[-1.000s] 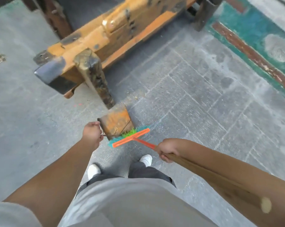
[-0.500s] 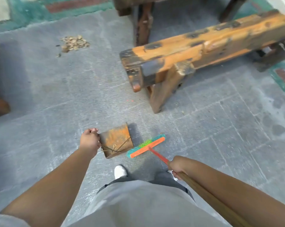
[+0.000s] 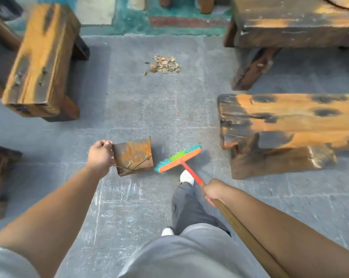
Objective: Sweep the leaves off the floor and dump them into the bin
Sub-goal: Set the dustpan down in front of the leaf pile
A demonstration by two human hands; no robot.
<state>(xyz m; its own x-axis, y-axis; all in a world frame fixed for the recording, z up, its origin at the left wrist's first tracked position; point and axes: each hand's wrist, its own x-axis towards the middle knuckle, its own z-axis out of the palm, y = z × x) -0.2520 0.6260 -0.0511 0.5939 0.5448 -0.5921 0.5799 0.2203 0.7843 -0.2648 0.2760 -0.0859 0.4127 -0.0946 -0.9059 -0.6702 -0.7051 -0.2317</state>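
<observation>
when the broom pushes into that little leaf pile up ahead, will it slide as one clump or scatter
The leaf pile will probably scatter: it is loose dry bits, with a few strays already beside it. The pieces look small and light, so the broom may flick some aside. The rough paving may also snag fragments, so it likely needs several strokes.

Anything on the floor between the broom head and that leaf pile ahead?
Nothing: the head view shows only bare grey floor between the broom head and the leaf pile.
</observation>
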